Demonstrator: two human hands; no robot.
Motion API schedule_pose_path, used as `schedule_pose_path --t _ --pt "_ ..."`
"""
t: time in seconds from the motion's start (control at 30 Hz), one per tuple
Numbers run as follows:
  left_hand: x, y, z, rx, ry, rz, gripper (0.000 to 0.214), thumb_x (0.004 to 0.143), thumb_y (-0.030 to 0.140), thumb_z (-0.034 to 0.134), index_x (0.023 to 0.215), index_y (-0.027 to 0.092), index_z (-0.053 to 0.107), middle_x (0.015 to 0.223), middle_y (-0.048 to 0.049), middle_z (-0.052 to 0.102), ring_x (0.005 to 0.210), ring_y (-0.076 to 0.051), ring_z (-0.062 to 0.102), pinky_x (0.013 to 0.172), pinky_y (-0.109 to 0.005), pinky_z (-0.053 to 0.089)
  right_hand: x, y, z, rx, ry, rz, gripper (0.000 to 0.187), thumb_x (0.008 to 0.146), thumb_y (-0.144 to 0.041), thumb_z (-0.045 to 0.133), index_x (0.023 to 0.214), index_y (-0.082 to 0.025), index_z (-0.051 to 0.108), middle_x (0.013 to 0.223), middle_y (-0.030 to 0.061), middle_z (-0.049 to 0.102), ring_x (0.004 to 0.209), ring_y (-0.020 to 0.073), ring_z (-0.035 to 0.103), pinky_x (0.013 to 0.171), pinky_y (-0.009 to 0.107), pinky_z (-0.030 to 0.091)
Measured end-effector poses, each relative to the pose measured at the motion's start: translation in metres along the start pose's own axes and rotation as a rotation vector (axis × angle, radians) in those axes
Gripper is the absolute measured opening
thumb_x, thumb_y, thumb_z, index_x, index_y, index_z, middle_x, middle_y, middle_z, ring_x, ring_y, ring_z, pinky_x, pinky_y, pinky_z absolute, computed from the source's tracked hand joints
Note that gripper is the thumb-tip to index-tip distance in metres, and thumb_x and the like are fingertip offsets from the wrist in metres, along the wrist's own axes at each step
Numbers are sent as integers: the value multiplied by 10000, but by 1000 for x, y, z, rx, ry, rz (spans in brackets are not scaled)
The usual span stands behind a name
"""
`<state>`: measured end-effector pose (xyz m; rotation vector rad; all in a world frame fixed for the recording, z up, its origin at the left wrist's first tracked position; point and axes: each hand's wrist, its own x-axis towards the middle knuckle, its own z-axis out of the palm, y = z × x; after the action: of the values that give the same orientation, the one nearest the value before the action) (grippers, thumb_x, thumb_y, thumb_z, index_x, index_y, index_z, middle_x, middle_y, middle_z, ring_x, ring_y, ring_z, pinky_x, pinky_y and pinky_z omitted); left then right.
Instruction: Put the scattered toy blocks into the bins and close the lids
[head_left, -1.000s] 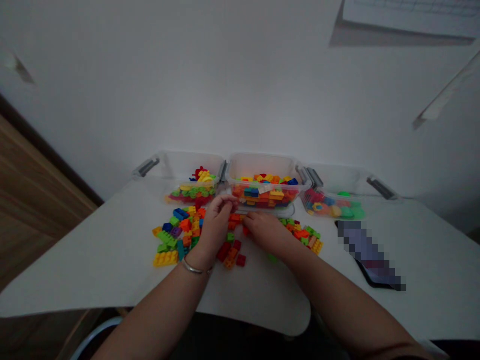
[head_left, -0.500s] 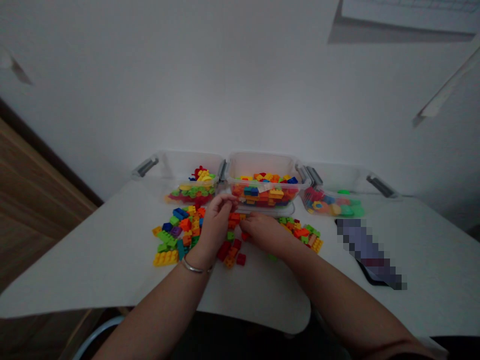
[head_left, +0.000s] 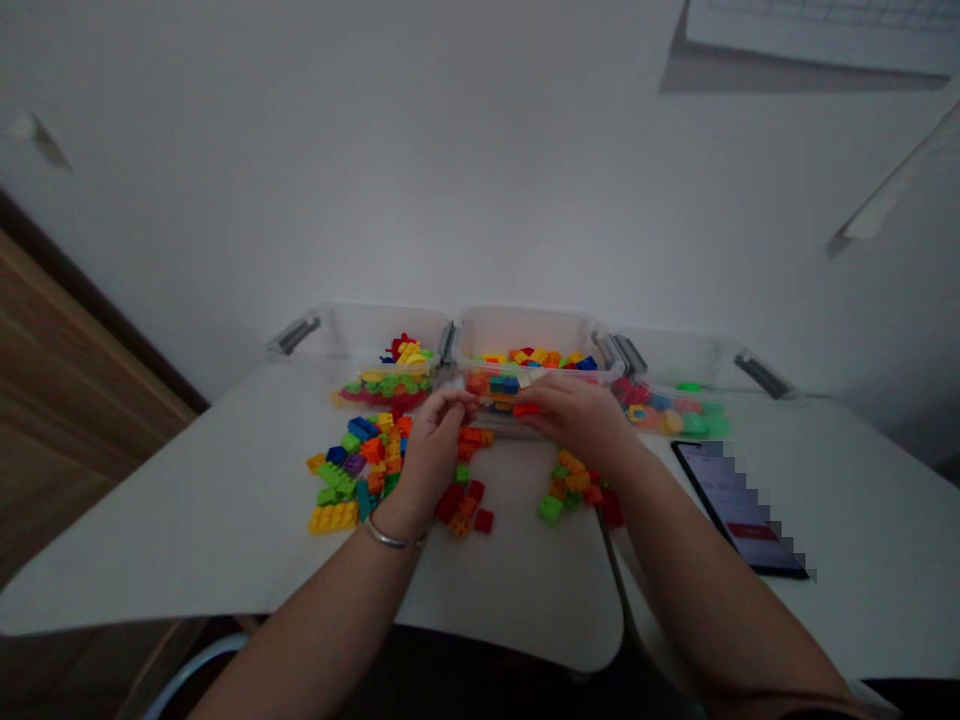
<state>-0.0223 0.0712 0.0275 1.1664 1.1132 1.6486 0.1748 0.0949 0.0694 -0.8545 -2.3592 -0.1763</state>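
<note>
My right hand (head_left: pixel 581 415) pinches a red toy building brick (head_left: pixel 527 409) between thumb and fingers, raised in front of the middle bin (head_left: pixel 529 320). My left hand (head_left: pixel 437 430), with a bracelet (head_left: pixel 384 538) on its wrist, is closed with its fingertips together; whatever they hold, if anything, is too small to make out. Beside and partly behind the left hand lies a pile of mixed bricks (head_left: pixel 341 485). Between my arms are a few red and orange bricks (head_left: pixel 461 505). A second pile (head_left: pixel 570 478) is partly covered by my right forearm.
The clear middle bin is full of bricks. A left bin (head_left: pixel 330 330) holds colourful pieces, and a right bin (head_left: pixel 660 350) holds more. A phone (head_left: pixel 739 510) lies at the right on the white table (head_left: pixel 217 500). The wall (head_left: pixel 450 150) rises behind the bins.
My right hand has risen from the table and moved right and away from me, lifting the red brick. My left hand has stayed almost in place.
</note>
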Motion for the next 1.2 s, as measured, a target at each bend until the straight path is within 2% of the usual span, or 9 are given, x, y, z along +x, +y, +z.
schedule_pose_path --t 0.13,0.2,0.3,0.47,0.73,0.87,1.0,1.1,1.2 --pt "0 -2 -1 -6 -6 1 101 747 265 575 795 190 620 754 3 624 712 -129 579 722 -274 480 -2 19 -21 -12 392 120 60 866 -285 654 851 -229 644 922 55 704 895 215 640 809 361 493" --pt "0 -3 -1 2 -8 -1 103 751 265 571 801 191 622 756 1 625 716 -129 581 725 -275 479 -3 25 -23 -22 488 184 43 858 -263 646 830 -232 635 951 57 697 925 224 634 824 384 499" --pt "0 -3 0 13 -8 -1 107 755 274 570 802 192 618 763 0 626 718 -133 581 725 -279 482 -5 33 -18 -13 530 259 47 856 -223 604 843 -216 649 969 77 682 948 229 625 841 396 505" --pt "0 -1 0 16 -13 7 104 761 261 563 804 187 623 765 -2 627 721 -130 580 723 -275 479 -5 42 -1 -30 434 342 141 872 -257 542 857 -214 675 1008 89 685 989 238 619 909 429 487" --pt "-1 0 -1 23 -25 6 91 766 250 559 796 187 619 741 4 614 713 -129 575 720 -272 481 -4 41 8 -174 160 348 314 928 -301 418 829 -188 693 843 97 725 865 259 647 1007 500 400" --pt "-1 2 -1 78 -48 18 98 785 254 545 816 193 614 755 0 613 735 -136 581 728 -275 482 -2 37 -4 -75 244 328 286 913 -332 447 997 -192 682 1018 103 726 994 273 630 986 488 427" --pt "-2 2 -2 130 -99 59 88 787 239 538 812 201 614 767 -5 618 747 -142 580 731 -279 477 -7 32 -26 17 333 364 259 902 -340 470 998 -222 680 1049 91 717 1017 260 630 927 453 471" --pt "-2 2 -2 121 -113 67 86 786 229 537 809 202 614 775 -8 623 748 -143 581 729 -280 475 -21 26 -36 69 250 396 264 901 -357 487 1016 -220 680 1062 96 712 1014 262 639 911 462 486" --pt "-2 2 -3 111 -113 72 96 787 232 535 820 198 620 771 -9 619 745 -144 578 720 -278 471 -44 15 -38 24 176 345 276 886 -376 536 1050 -204 677 1186 120 673 1127 289 594 986 504 439"
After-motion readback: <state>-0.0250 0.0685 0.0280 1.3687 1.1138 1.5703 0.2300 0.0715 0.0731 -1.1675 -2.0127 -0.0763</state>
